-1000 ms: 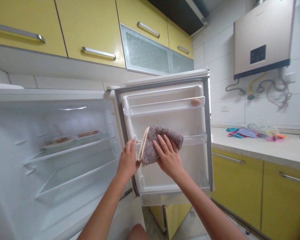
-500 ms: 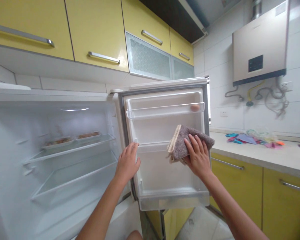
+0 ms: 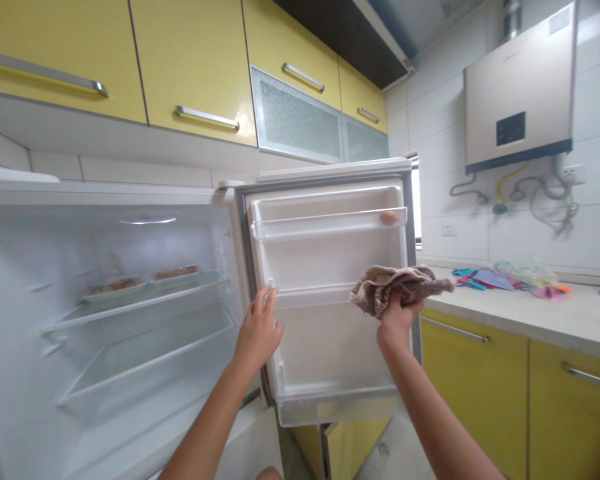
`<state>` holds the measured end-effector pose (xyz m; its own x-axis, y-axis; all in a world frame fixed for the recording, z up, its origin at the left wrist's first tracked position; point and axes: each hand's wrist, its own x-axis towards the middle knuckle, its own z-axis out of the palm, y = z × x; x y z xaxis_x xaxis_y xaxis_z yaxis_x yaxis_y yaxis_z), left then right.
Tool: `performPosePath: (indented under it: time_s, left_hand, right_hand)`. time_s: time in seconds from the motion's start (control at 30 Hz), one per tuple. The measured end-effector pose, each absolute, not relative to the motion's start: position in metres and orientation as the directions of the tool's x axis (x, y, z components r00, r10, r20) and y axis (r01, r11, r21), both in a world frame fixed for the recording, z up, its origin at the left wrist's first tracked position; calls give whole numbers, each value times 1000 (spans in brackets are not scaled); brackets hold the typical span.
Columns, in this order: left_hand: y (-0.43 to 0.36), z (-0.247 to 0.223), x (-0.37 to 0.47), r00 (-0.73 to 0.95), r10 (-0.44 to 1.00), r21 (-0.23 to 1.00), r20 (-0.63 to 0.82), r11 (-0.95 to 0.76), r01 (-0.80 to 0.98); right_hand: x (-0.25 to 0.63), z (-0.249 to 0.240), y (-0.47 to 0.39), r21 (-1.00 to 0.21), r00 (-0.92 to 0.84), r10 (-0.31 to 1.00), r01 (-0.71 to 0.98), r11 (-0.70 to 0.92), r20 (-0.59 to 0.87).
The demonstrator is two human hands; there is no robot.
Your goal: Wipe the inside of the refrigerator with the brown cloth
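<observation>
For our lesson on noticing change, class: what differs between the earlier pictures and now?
The right hand has carried the brown cloth from the middle of the fridge door rightward, toward its outer edge. The cloth, flatter earlier, is now bunched over the fingers. Nothing was let go. The left hand stays by the hinge side; the egg and food trays stay put.

Right hand [image 3: 396, 321] turned, cloth [image 3: 380, 288] now bunched (folded flat earlier), farther right

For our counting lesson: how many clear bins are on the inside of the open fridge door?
3: the top bin, high on the door; the middle bin, partly behind the cloth; and the bottom bin, at its lower edge. None seems fully hidden.
</observation>
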<state>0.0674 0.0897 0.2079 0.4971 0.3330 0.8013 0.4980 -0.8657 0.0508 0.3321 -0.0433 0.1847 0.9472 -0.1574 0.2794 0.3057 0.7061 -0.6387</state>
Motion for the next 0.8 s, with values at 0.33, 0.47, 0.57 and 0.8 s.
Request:
performPosePath:
  time_s: [0.33, 0.47, 0.57, 0.8]
  left_hand:
    - [97, 215, 59, 558, 388, 244, 734, -917, 316]
    - [99, 223, 56, 553, 388, 317, 738, -922, 223]
    - [96, 226, 55, 559, 379, 297, 737, -925, 235]
    - [92, 220, 50, 573, 378, 144, 727, -900, 411]
  right_hand:
    - [178, 192, 35, -402, 841, 523, -435, 806, 139]
    - [141, 191, 49, -410, 650, 728, -616, 673, 219]
    - [137, 194, 51, -409, 622, 748, -636, 654, 231]
    - [182, 200, 24, -399, 829, 553, -480, 782, 86]
